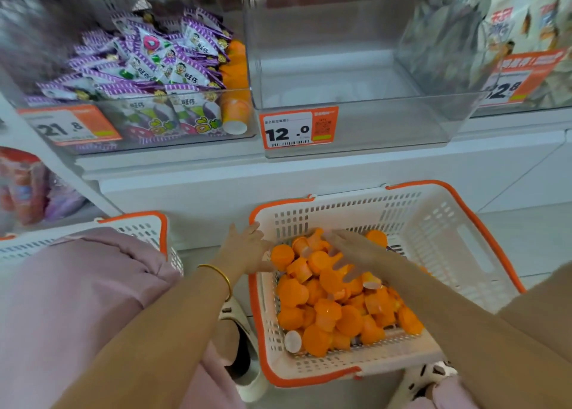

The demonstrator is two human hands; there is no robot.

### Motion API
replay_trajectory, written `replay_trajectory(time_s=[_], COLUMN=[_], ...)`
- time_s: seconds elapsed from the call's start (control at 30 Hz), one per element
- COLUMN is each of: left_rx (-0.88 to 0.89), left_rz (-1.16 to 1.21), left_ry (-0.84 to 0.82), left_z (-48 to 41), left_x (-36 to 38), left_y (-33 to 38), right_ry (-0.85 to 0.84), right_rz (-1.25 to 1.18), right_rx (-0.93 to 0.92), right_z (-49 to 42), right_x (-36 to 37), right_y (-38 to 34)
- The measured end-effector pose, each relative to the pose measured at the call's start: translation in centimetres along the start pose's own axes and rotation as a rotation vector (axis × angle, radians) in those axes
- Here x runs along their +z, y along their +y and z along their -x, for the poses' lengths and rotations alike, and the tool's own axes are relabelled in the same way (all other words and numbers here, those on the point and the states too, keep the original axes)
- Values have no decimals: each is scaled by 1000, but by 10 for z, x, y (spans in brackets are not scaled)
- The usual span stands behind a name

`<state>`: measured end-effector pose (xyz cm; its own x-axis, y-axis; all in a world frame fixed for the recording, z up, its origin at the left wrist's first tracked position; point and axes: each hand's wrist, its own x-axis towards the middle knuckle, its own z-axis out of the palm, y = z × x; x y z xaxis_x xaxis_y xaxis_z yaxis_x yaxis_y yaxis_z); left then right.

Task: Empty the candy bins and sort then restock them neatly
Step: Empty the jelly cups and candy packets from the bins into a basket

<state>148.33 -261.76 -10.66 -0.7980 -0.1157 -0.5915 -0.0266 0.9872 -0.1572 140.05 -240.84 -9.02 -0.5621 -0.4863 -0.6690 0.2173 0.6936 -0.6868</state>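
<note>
Candy cups [337, 303], small orange tubs with pale foil lids, lie heaped in a white basket [433, 223] with orange trim that sits on the floor in front of a white shelf [216, 167]. Most cups lie on their sides or upside down, so orange bases show; one white lid faces out near the pile's near left edge.

A person crouches over the basket. The left hand [247, 247] is spread wide with straight fingers at the basket's left rim and holds nothing; a gold bangle [221, 277] circles its wrist. The right hand [349, 251] reaches over the far part of the pile, fingers splayed and slightly blurred, touching the cups without gripping any.

On the shelf above stands a clear bin [356, 124] with nothing inside and an orange price tag [298, 130] reading 12.0 on its front. Beside it to the left, another clear bin [154, 147] is piled with purple and white packets [148, 62], with a few more orange cups [236, 68] stacked along its right wall. A third bin [510, 31] to the right holds pale bags, blurred.

A second white basket [136, 226] sits to the left, partly hidden behind a pink-clad knee.
</note>
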Motion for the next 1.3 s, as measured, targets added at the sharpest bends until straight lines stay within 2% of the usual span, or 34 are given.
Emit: replay_trajectory(time_s=[0.07, 0.13, 0.23, 0.33, 0.43, 0.5, 0.63, 0.8, 0.97, 1.07, 1.3], left_rx=[45, 91, 105, 103, 57, 16, -70, -59, -62, -94, -156], left_rz=[181, 288, 417, 588, 668, 649, 601, 583, 646, 625, 650], left_ry=[-28, 72, 339, 659, 1011, 1150, 1170, 1079, 1126, 1136, 1117], left_z=[13, 31, 69, 102, 107, 98, 72, 47, 42, 42, 45], left_x=[-31, -73, -127, -156, -168, -172, -177, -176, -181, -184, -185], left_y=[-8, -19, -38, -55, -69, -75, -81, -80, -86, -84, -86], right_ry=[35, 153, 408, 720, 1065, 1204, 1282, 1532, 1686, 1706, 1586], right_rz=[72, 143, 180, 342, 600, 748, 849, 892, 890, 897, 953], right_rx=[-117, -334, -679, -939, -1037, -1031, -895, -1009, -1068, -1085, -1023], right_z=[13, 27, 56, 74, 70, 56, 17, -13, -19, -25, -45], right_x=[0, -2, -7, -18, -31, -40, -56, -66, -77, -88, -96], right_y=[-24, -55, -107, -148, -173, -179, -173, -169, -183, -203, -207])
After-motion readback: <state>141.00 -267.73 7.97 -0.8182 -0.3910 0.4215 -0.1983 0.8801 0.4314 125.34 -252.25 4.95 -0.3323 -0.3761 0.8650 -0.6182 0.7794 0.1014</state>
